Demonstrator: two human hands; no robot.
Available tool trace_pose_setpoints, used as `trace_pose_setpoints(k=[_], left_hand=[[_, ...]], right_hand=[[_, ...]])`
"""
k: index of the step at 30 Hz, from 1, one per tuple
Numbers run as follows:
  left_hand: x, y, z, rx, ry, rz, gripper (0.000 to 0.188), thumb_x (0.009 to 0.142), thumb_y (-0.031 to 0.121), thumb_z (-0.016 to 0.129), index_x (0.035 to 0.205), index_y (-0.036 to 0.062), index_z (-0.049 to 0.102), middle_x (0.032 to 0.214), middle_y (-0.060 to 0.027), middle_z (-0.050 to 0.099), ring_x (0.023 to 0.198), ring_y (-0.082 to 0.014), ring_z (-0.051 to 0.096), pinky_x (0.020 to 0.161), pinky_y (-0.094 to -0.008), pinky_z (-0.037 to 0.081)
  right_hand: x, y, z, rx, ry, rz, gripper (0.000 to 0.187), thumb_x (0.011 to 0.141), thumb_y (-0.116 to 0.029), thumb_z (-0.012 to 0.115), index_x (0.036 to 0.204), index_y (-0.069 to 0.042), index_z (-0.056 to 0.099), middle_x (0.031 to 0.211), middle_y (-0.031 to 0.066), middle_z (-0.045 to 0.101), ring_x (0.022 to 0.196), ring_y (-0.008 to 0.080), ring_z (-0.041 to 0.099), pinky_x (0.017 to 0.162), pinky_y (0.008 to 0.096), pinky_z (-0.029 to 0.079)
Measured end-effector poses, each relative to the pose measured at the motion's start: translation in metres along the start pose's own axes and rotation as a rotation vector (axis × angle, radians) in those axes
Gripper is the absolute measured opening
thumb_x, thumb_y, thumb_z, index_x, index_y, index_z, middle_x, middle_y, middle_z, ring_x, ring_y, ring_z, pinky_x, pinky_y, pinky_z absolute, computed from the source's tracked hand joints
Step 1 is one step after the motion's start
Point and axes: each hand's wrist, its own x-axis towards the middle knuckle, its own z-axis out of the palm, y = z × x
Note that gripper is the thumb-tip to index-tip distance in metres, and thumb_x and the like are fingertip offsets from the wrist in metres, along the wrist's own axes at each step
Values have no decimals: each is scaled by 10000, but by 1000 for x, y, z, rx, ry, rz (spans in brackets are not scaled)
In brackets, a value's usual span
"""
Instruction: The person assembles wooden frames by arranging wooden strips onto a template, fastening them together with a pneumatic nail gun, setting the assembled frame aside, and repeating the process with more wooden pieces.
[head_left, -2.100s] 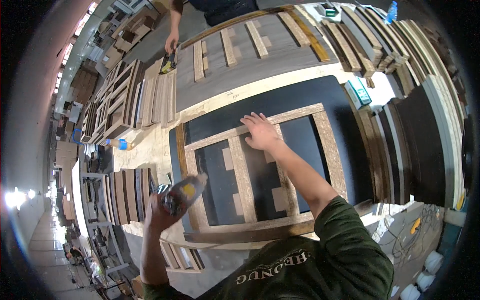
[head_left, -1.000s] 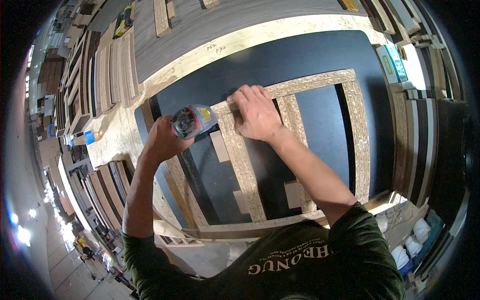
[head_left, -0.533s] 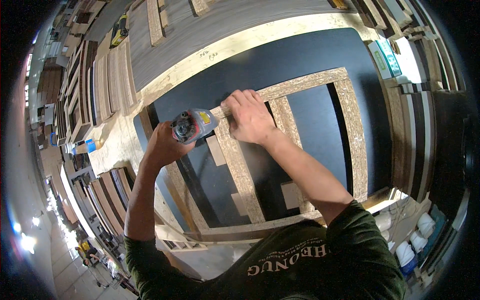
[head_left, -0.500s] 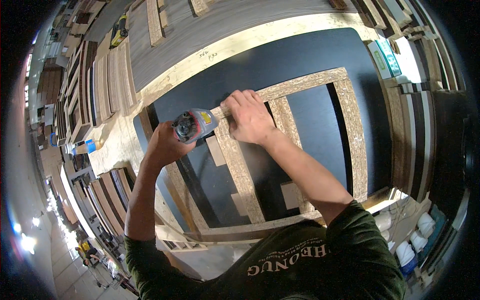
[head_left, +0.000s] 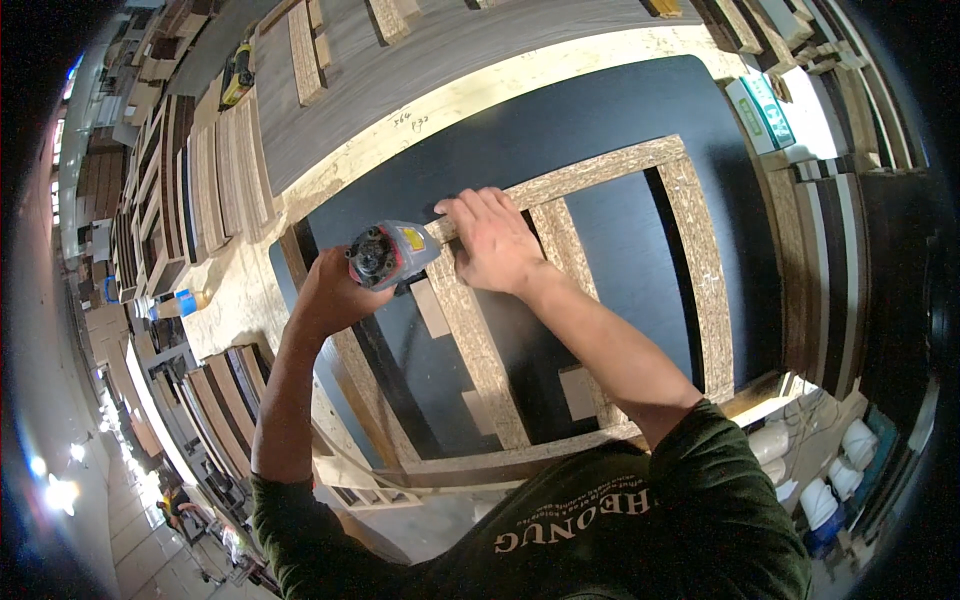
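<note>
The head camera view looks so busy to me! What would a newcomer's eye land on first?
Probably the big black panel in the middle, with a speckled wooden frame lying on it. Next, the grey-and-red tool gripped in the left hand at the frame's far left part, with the right hand resting on the frame just beside it. The white-and-green box at upper right also stands out.
</note>
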Motion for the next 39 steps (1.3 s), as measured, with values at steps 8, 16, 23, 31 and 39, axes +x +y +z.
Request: trace_pose_setpoints(k=[8, 16, 23, 31, 39], left_hand=[[-10, -2, 2, 8, -6, -23, 240, 625, 145, 752, 773, -10, 643, 653, -141, 656, 639, -213, 679, 592, -338, 513], [-95, 24, 3, 18, 45, -43, 334, 648, 190, 791, 895, 31, 631, 833, -135, 668, 740, -285, 652, 660, -363, 513], [-154, 61, 8, -75, -12, -149, 422, 678, 141, 779, 1048, 39, 605, 927, -81, 676, 812, -133, 639, 701, -297, 531], [-127, 117, 6, 62, 76, -70, 244, 710, 145, 729, 901, 26, 636, 753, -110, 675, 704, -223, 672, 637, -328, 521], [-18, 120, -3, 217, 19, 344, 190, 688, 127, 737, 772, 12, 612, 720, -175, 636, 689, -344, 637, 599, -348, 498]], right_hand=[[-2, -4, -2, -45, -57, -10, 548, 653, -141, 634, 1172, -26, 503, 1044, 145, 515, 1054, 307, 485, 1013, 418, 339], [-2, -5, -13, -65, -253, 44, 651, 681, -139, 634, 1293, -32, 438, 1238, 153, 476, 1227, 298, 414, 1107, 426, 247], [-28, 51, -86, -122, 139, -3, 542, 709, -91, 565, 1246, -61, 502, 1353, 128, 455, 1309, 326, 368, 1106, 537, 221], [-53, 83, -109, -213, 21, 74, 546, 773, -106, 540, 1310, -65, 457, 1391, 111, 423, 1352, 314, 299, 1132, 490, 200], [-63, 79, -102, -172, 102, 70, 589, 743, -210, 653, 1287, -92, 457, 1318, 97, 451, 1319, 285, 329, 1131, 469, 199]])
